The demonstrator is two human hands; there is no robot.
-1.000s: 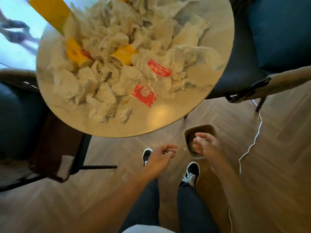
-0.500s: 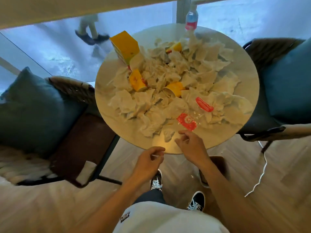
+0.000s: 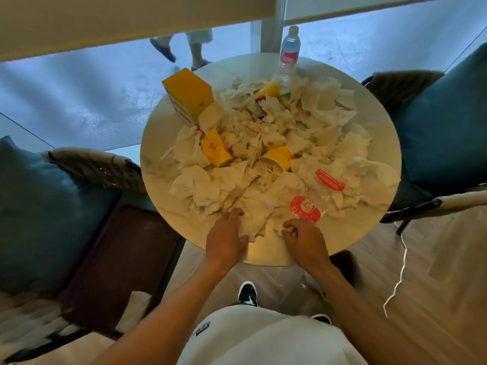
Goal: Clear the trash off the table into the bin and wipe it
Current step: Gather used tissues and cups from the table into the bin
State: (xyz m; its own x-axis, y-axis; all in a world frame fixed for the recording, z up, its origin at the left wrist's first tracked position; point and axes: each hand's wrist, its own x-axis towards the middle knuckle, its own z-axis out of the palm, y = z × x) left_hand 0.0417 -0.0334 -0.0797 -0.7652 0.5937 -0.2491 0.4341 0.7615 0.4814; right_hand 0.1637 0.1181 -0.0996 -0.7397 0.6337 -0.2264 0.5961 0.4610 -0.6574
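Note:
A round pale table [image 3: 369,106] is heaped with crumpled white napkins [image 3: 266,127]. Among them lie yellow paper cups [image 3: 216,151], a yellow carton [image 3: 188,93], red-printed clear wrappers [image 3: 304,208] and a water bottle [image 3: 288,55] at the far edge. My left hand [image 3: 228,237] grips a crumpled napkin [image 3: 253,222] at the near edge. My right hand [image 3: 303,239] pinches another small napkin [image 3: 283,226] just right of it. The brown bin [image 3: 342,262] stands on the floor under the table's near right edge, mostly hidden by my right forearm.
Dark teal cushioned chairs stand at the left [image 3: 52,206] and right [image 3: 442,122] of the table. A white cable [image 3: 400,272] trails over the wooden floor at right. Beyond the glass a person's legs [image 3: 195,46] pass by. My shoes are below the table.
Both hands rose from above the bin on the floor to the table's near edge and closed on napkins. The view swung up from the floor to the whole table.

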